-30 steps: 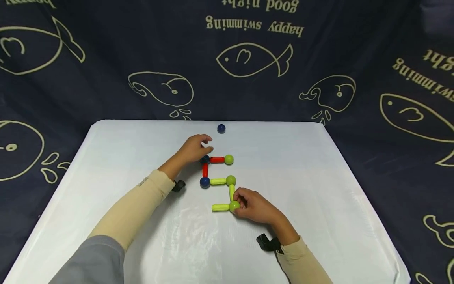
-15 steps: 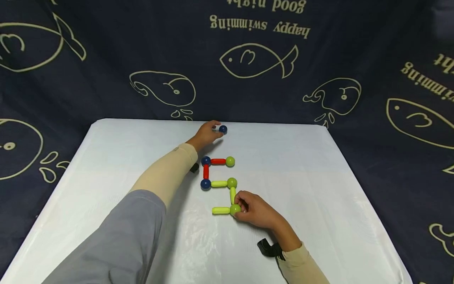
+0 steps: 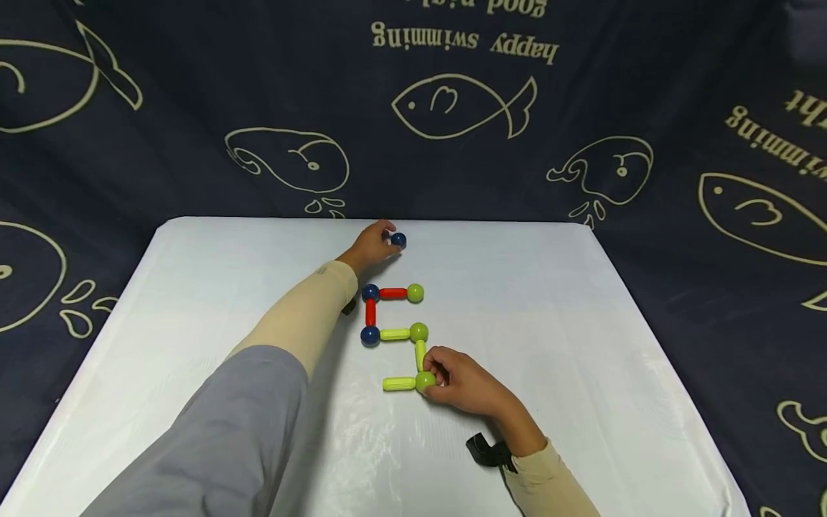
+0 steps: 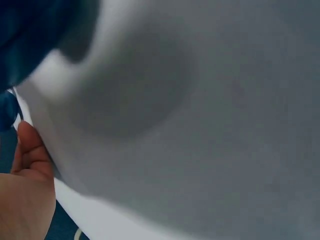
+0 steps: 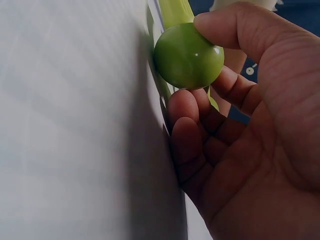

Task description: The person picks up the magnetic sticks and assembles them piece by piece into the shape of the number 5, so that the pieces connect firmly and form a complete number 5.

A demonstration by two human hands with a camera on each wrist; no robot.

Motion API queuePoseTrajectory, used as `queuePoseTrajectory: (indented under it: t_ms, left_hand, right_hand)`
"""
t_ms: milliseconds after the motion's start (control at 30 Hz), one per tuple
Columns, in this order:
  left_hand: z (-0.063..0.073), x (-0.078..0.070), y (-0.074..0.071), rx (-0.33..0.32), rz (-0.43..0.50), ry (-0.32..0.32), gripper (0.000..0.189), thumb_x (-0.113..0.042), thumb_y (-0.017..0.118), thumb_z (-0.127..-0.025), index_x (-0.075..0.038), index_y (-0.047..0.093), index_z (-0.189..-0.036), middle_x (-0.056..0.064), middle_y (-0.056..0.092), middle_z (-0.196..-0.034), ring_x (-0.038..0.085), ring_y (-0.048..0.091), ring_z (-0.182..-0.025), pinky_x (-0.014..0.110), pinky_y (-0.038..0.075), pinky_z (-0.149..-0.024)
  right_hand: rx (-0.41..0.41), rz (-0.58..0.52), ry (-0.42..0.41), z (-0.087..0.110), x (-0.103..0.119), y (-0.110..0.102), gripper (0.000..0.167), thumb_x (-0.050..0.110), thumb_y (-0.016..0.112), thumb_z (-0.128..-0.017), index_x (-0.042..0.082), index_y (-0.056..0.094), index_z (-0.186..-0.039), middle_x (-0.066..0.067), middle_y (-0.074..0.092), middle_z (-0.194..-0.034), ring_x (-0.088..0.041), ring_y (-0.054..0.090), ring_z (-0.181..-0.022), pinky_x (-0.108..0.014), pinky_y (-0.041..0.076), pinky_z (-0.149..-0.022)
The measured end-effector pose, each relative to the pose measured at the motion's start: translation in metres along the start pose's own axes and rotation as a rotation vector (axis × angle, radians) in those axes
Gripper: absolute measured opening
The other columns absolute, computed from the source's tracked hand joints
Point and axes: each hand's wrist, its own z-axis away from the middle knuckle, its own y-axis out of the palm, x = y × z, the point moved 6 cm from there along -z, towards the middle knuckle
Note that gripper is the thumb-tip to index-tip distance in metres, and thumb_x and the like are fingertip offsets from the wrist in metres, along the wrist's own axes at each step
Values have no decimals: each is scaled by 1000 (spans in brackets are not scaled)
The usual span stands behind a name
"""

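At the far edge of the white table, my left hand [image 3: 375, 244] pinches a dark blue ball [image 3: 398, 240] between thumb and fingers. In the left wrist view, that hand [image 4: 32, 155] and its ball [image 4: 7, 111] show at the left edge. My right hand [image 3: 468, 380] grips a green ball [image 3: 426, 381] at the near corner of a zigzag of magnetic rods and balls; the right wrist view shows thumb and fingers around the green ball [image 5: 189, 56]. Yellow-green rods [image 3: 398, 384] and red rods [image 3: 370, 313] link green and blue balls [image 3: 370, 336].
The white table [image 3: 549, 323] carries the flat zigzag near its middle; its far end is a green ball [image 3: 416, 293]. Behind the table hangs a dark cloth [image 3: 452, 172] with fish drawings. A large blurred blue shape [image 4: 35, 35] fills the left wrist view's top corner.
My left hand has reached away from the zigzag to the lone blue ball at the far edge and taken it between thumb and fingers. The right hand stays on its green ball.
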Motion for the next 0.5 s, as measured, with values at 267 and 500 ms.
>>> queuePoseTrajectory:
  t_ms: [267, 500]
  left_hand:
    - [7, -1, 3, 25, -34, 69, 48, -19, 71, -93, -10, 56, -138, 13, 56, -132, 26, 51, -120, 39, 37, -106]
    - [31, 7, -8, 105, -1, 36, 42, -22, 71, -93, -9, 58, -131, 12, 58, -127, 26, 53, -114, 40, 45, -97]
  right_hand:
    - [4, 8, -5, 2, 3, -2, 24, 8, 75, -84, 13, 55, -98, -1, 53, -80, -12, 50, -74, -26, 43, -66]
    - [4, 10, -4, 0, 3, -1, 24, 8, 74, -84, 14, 55, -98, 0, 53, -81, -12, 50, -75, -26, 43, -67]
